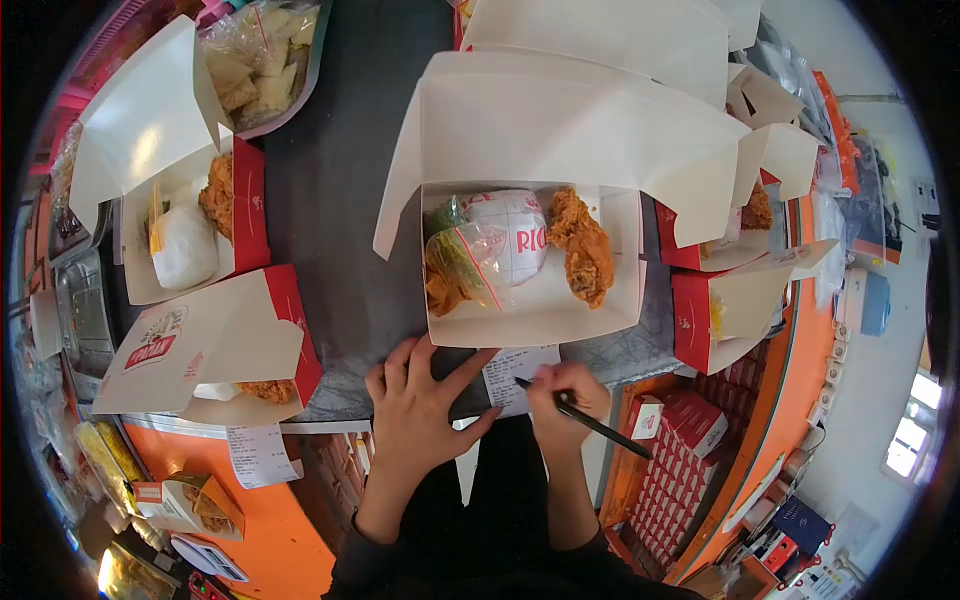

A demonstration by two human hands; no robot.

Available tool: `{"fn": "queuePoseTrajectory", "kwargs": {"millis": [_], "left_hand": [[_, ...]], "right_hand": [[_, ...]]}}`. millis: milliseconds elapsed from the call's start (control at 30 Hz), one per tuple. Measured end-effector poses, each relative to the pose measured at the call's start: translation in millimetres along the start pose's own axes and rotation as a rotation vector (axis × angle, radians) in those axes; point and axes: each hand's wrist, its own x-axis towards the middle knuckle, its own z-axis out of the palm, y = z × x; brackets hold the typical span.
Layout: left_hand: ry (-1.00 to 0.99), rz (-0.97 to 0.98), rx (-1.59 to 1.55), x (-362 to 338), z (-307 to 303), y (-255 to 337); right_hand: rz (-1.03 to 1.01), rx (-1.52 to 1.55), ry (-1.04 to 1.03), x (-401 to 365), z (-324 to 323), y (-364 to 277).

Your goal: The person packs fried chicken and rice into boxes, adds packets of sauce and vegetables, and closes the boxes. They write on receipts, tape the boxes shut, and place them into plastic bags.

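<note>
My right hand (pixel 572 405) grips a black pen (pixel 610 433), its tip on a printed receipt (pixel 512 374) at the counter's front edge. Spread beside the paper, my left hand (pixel 422 405) rests on the dark counter with its thumb and index finger at the receipt's left edge. Just beyond stands an open meal box (pixel 530 120), its lid raised. Inside are a paper-wrapped rice bundle (pixel 518 235), a fried chicken piece (pixel 582 250) and a clear plastic bag (pixel 465 255) with green and orange-brown contents.
Open boxes (pixel 180 210) with chicken stand at left, one half closed (pixel 215 350). More boxes (pixel 735 320) are at right. A tray of bagged food (pixel 265 70) sits at the upper left. Another receipt (pixel 262 455) hangs over the orange side. Below right are stacked red packages (pixel 680 500).
</note>
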Motion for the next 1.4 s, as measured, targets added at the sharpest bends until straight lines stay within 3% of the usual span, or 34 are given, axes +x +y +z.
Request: {"fn": "queuePoseTrajectory", "kwargs": {"millis": [200, 300, 367, 500, 567, 633, 667, 900, 967, 1033, 1133, 1233, 1300, 1400], "left_hand": [[-0.008, 0.003, 0.018, -2, 1, -1], [-0.005, 0.004, 0.023, -1, 1, -1], [-0.001, 0.005, 0.027, 0, 1, 0], [-0.001, 0.004, 0.036, -1, 3, -1], [0.008, 0.007, 0.041, -2, 4, 0], [0.001, 0.003, 0.038, -1, 2, 0], [-0.002, 0.002, 0.038, -1, 3, 0], [-0.007, 0.008, 0.052, -1, 2, 1], [0.0, 0.01, 0.073, -3, 5, -1], [0.112, 0.131, 0.032, -8, 11, -8], [0.059, 0.144, 0.065, -8, 10, -7], [0.038, 0.078, 0.016, -4, 6, -4], [0.036, 0.065, 0.024, -2, 5, -2], [0.032, 0.037, 0.042, -1, 4, 1]], "right_hand": [[0.025, -0.056, -0.142, -1, 8, 2], [-0.009, -0.057, -0.142, -2, 6, 5], [0.027, -0.008, -0.017, -2, 3, 8], [0.01, -0.042, -0.119, -2, 3, 5], [0.076, -0.053, -0.031, 0, 2, 5], [-0.074, -0.029, -0.183, 3, 4, 4], [-0.03, -0.047, -0.187, 2, 4, 2], [0.032, -0.058, -0.079, 3, 2, 4], [-0.072, -0.066, -0.244, 6, 1, -1], [-0.021, -0.065, -0.244, 3, -4, 0], [0.062, 0.188, 0.006, -3, -7, 8], [0.012, 0.444, 0.105, -8, -12, 13], [-0.051, 0.384, 0.12, -10, -16, 3], [-0.237, 0.055, -0.015, -9, -18, 0]]}}
